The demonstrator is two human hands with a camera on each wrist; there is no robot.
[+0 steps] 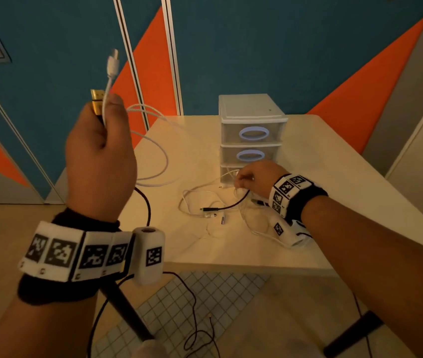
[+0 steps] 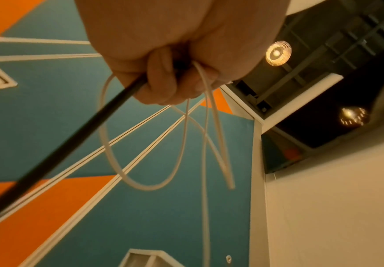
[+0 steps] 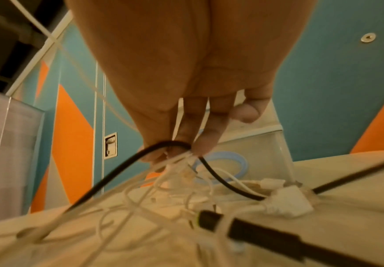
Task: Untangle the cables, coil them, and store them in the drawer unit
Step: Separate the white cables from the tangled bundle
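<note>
My left hand is raised off the table's left side and grips two cable ends: a white cable with its plug sticking up, and a black cable with a gold plug. From the fist white loops and the black cable hang down. My right hand is low on the table, in front of the bottom drawer of the white drawer unit. Its fingertips pinch a black cable and white strands of the tangle. All the drawers look closed.
The tangle of white and black cables lies on the light table in front of the unit. A white connector block and a black plug lie in it. Dark cables trail on the floor below the table's near edge.
</note>
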